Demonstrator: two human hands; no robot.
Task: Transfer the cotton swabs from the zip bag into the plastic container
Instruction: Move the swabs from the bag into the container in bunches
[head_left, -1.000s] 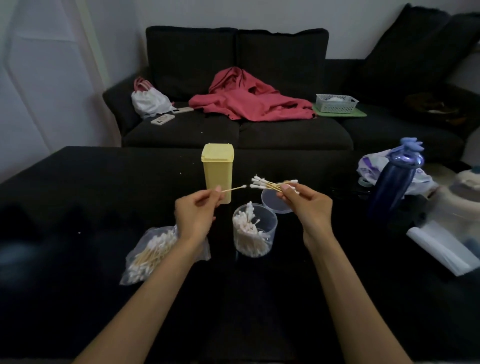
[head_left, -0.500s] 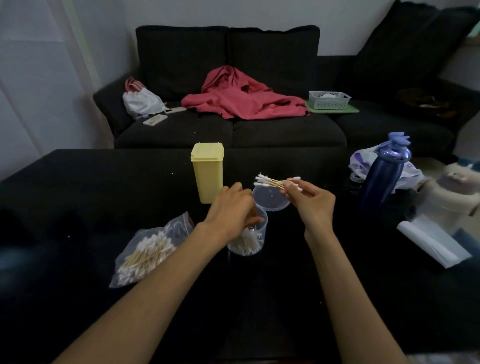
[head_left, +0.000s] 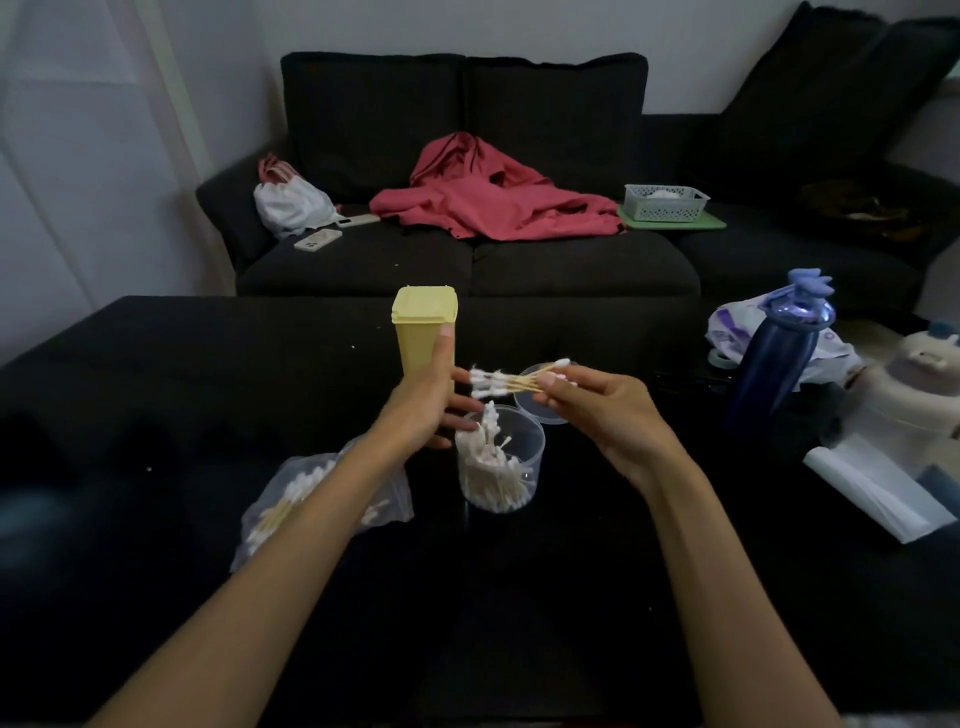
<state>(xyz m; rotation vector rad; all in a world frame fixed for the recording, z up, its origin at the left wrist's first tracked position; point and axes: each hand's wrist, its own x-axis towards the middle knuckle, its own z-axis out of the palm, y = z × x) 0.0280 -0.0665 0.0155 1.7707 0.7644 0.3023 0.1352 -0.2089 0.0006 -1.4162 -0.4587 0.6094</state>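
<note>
Plastic container (head_left: 501, 467) stands on the dark table (head_left: 156, 395), part full of swabs. Left of the container lies the zip bag (head_left: 291, 499), swabs inside. Above the container my right hand (head_left: 602, 410) pinches a swab bundle (head_left: 511, 383); my left hand (head_left: 423, 402) is relaxed, fingers straight toward the tips. I judge I'm mid-transfer: next, stand the bundle upright and lower it in.

Black table (head_left: 156, 395) carries: clear plastic container (head_left: 501, 470) of cotton swabs, its lid (head_left: 545, 410) behind, zip bag (head_left: 311, 499) left, yellow box (head_left: 425, 332), blue bottle (head_left: 774, 364), white roll (head_left: 878, 493) right.
</note>
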